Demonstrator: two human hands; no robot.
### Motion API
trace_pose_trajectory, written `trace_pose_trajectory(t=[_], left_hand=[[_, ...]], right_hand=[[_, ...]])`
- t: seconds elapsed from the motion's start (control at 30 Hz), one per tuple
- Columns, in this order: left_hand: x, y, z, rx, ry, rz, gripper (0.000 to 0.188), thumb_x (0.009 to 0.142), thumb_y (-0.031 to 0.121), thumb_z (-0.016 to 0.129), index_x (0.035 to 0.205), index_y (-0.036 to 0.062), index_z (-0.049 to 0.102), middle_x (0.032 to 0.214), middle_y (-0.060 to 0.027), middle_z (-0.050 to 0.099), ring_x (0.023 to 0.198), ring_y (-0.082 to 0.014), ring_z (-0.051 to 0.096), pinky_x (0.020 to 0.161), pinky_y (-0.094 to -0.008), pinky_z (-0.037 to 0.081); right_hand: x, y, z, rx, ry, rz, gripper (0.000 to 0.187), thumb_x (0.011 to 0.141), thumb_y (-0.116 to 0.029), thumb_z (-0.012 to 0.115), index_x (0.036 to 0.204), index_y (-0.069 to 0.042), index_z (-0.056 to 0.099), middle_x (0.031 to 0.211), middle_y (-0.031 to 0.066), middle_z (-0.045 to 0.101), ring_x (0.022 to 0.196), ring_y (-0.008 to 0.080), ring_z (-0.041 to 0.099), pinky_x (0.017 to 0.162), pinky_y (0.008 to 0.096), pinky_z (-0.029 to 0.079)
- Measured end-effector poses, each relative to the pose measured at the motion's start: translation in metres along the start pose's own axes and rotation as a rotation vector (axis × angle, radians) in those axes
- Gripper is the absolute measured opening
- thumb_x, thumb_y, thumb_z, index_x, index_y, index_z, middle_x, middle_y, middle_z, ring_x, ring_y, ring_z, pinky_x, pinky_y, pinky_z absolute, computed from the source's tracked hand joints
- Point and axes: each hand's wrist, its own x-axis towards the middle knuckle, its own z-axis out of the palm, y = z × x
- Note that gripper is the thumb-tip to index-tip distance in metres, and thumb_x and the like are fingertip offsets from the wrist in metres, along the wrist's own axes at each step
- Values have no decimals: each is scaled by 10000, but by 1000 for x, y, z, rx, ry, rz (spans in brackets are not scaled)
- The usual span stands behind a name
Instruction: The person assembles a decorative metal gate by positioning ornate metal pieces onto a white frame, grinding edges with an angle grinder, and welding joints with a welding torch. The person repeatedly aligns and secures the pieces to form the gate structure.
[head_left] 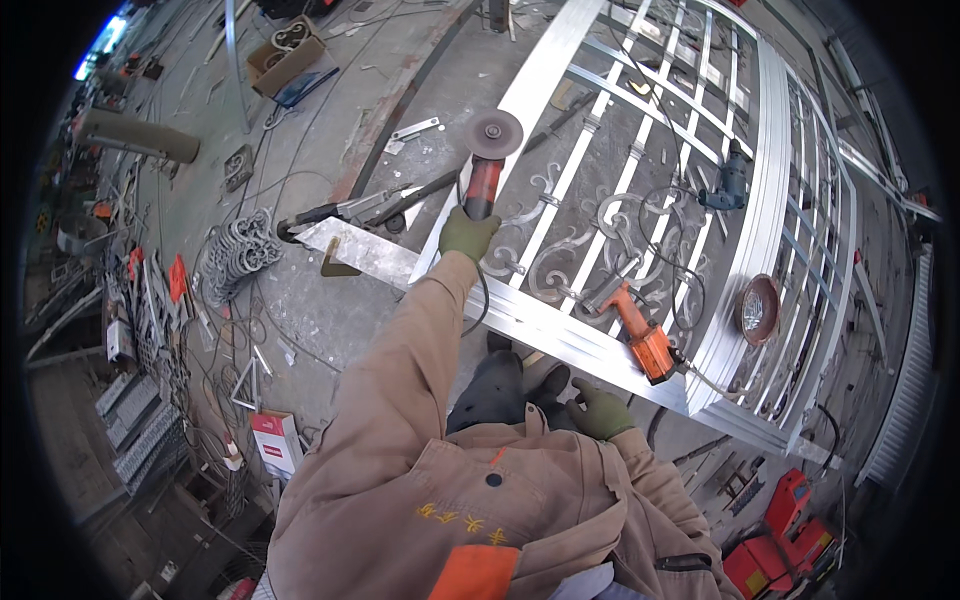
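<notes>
My left hand point(468, 236), in a green glove, is wrapped round the red and black body of an angle grinder point(484, 185). The grinder's round disc point(493, 133) points away from me, beside the long rail of a silver metal gate frame point(545, 325). Low by my body hangs my right hand point(601, 412), also gloved, its fingers loosely apart with nothing in them. Nearest to it on the frame lies an orange cordless power tool point(647, 338). Silver scrollwork point(610, 225) fills part of the frame between its bars.
A blue-grey power drill point(727, 183) and a round dish of small fasteners point(757, 310) rest on the frame. Leftward are stacked metal scrolls point(240, 255), a cardboard box point(287, 62) and a white-red box point(276, 442). Cables cross the floor. Red equipment point(785, 535) stands lower right.
</notes>
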Motion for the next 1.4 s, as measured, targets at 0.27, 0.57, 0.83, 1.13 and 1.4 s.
trace_pose_trajectory(t=[0.27, 0.57, 0.83, 1.13, 1.4], left_hand=[[45, 10, 31, 55, 5, 26, 818, 818, 541, 953, 1372, -22, 742, 1314, -280, 833, 1209, -461, 828, 1085, -527, 633], [51, 25, 17, 324, -71, 10, 927, 835, 713, 895, 1420, 6, 764, 1332, -258, 840, 1243, -438, 824, 1102, -526, 630], [44, 29, 14, 460, -6, 27, 928, 831, 676, 938, 1412, -18, 733, 1350, -262, 840, 1253, -449, 823, 1100, -536, 633], [37, 16, 8, 501, 102, 57, 768, 873, 604, 917, 1365, 49, 718, 1364, -187, 792, 1300, -408, 778, 1083, -555, 640], [61, 9, 17, 407, 16, 239, 742, 882, 697, 880, 1257, 56, 871, 1223, -209, 889, 1180, -441, 848, 1028, -553, 633]], right_hand=[[-5, 8, 0, 79, 17, 145, 659, 1070, -456, 729, 1653, -155, 661, 1269, 159, 889, 1163, 451, 829, 1036, 554, 646], [-1, 18, -1, 160, 67, 167, 671, 1061, -453, 736, 1646, -132, 673, 1281, 194, 885, 1175, 451, 830, 1049, 553, 644], [-2, 28, 5, 181, 78, 164, 680, 1059, -458, 749, 1653, -136, 673, 1270, 191, 886, 1181, 429, 834, 1039, 533, 649], [4, 22, 15, 201, 103, 158, 679, 1052, -483, 763, 1630, -133, 692, 1257, 187, 888, 1158, 425, 843, 1027, 529, 655], [-5, 18, 16, 284, 172, 140, 503, 1072, -438, 694, 1509, -194, 743, 1253, 221, 856, 1144, 500, 804, 1010, 618, 631]])
